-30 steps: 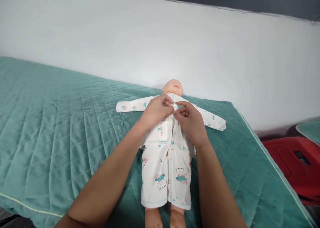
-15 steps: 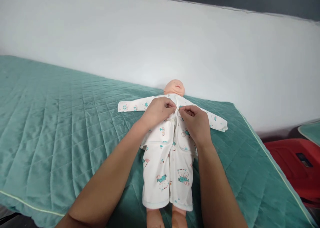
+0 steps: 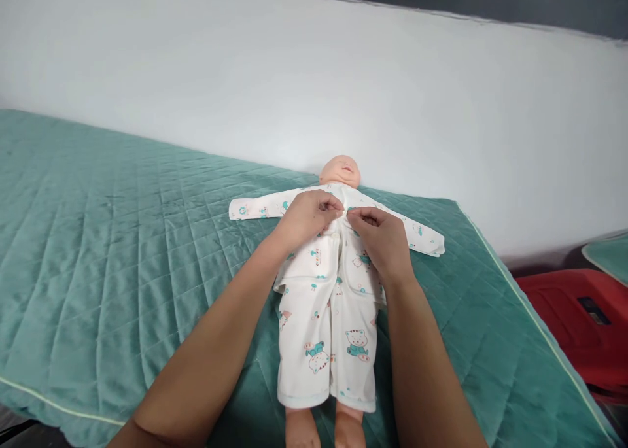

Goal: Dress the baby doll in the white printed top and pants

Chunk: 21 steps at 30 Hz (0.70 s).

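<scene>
A baby doll (image 3: 339,170) lies on its back, head toward the wall and feet toward me. It wears a white printed top (image 3: 314,258) with long sleeves stretched out to both sides, and matching white trousers (image 3: 305,343). My left hand (image 3: 311,216) pinches the front edge of the top at the chest. Opposite it, my right hand (image 3: 383,232) pinches the other edge, fingertips almost touching the left ones. A small fastening seems to sit between the fingertips, too small to make out. Below the hands, the front edges of the top run down over the trousers.
A green quilted cover (image 3: 122,252) spreads beneath the doll, with a pale piped edge at the right and front left. Behind it rises a white wall (image 3: 314,75). A red plastic seat (image 3: 569,310) stands beyond the right edge.
Both hands keep their pinch on the top at the chest, with the fingertips shifted very slightly. The whole view has moved a little.
</scene>
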Each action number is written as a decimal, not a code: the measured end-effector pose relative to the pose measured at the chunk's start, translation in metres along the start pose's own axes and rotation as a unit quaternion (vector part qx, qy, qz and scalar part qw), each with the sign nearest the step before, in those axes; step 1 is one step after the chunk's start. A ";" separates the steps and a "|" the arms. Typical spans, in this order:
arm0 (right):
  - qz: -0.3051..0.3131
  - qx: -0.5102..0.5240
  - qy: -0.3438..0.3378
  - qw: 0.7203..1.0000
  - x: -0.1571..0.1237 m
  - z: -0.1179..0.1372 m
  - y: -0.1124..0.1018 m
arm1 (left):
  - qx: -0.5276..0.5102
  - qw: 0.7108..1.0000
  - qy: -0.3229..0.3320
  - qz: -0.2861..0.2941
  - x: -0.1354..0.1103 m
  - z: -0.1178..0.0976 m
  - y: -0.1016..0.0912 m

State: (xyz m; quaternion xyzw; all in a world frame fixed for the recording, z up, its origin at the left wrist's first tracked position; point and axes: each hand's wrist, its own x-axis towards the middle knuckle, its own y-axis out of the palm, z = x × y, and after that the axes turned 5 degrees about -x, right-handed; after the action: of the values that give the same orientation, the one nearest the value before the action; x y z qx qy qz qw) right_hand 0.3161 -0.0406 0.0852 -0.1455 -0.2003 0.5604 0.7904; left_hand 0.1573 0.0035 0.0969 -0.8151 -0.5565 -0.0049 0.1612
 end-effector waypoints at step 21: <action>-0.021 -0.066 -0.014 0.998 0.008 -0.003 0.010 | 0.010 1.000 -0.007 -0.022 0.004 0.006 0.006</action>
State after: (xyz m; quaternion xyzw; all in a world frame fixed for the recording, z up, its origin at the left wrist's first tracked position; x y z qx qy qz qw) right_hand 0.3115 -0.0295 0.0793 -0.1849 -0.2509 0.5315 0.7876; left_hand 0.1629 0.0066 0.0903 -0.8009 -0.5756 0.0032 0.1652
